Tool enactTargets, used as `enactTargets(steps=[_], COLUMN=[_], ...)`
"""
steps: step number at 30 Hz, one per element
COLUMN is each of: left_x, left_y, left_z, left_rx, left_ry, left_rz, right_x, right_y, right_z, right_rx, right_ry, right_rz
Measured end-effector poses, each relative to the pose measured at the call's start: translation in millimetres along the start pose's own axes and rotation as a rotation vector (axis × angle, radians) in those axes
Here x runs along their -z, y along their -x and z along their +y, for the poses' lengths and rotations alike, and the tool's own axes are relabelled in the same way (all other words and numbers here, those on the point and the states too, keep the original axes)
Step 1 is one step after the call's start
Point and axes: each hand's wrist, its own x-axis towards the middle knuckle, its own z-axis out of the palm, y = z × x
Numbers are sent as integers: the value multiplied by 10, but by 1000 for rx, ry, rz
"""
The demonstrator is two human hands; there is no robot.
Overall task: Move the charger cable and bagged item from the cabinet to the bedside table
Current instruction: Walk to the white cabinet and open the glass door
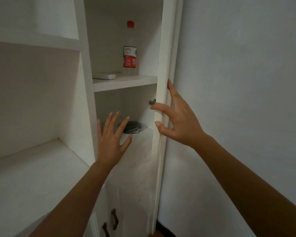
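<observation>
A dark bundle in a clear bag (134,127) lies at the back of the lower shelf of the white cabinet (126,82). My left hand (112,137) is spread open just in front of it, fingers pointing at the bag, holding nothing. My right hand (175,119) rests with fingers apart on the edge of the open cabinet door (161,79), thumb and fingertips touching the panel. On the upper shelf a flat white object (105,76), perhaps a charger, lies next to a bottle. No cable is clearly visible.
A clear bottle with a red cap and red label (129,48) stands on the upper shelf. An open white shelf bay (32,151) lies to the left. Two dark handles (114,218) sit on lower doors. A plain wall (237,82) is at the right.
</observation>
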Motion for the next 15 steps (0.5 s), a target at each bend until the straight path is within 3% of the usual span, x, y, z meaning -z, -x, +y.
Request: enactTargets(steps=[4,15], left_x=[-220,-827], left_y=[-122,-276], left_z=[376,971], left_rx=[-148,-286], left_ry=[111,229], left_rz=[-35,-300], right_x=[196,704], right_y=[187,655], right_z=[162,412], right_rx=[-17,-164], right_ry=[43,185], right_rz=[13,51])
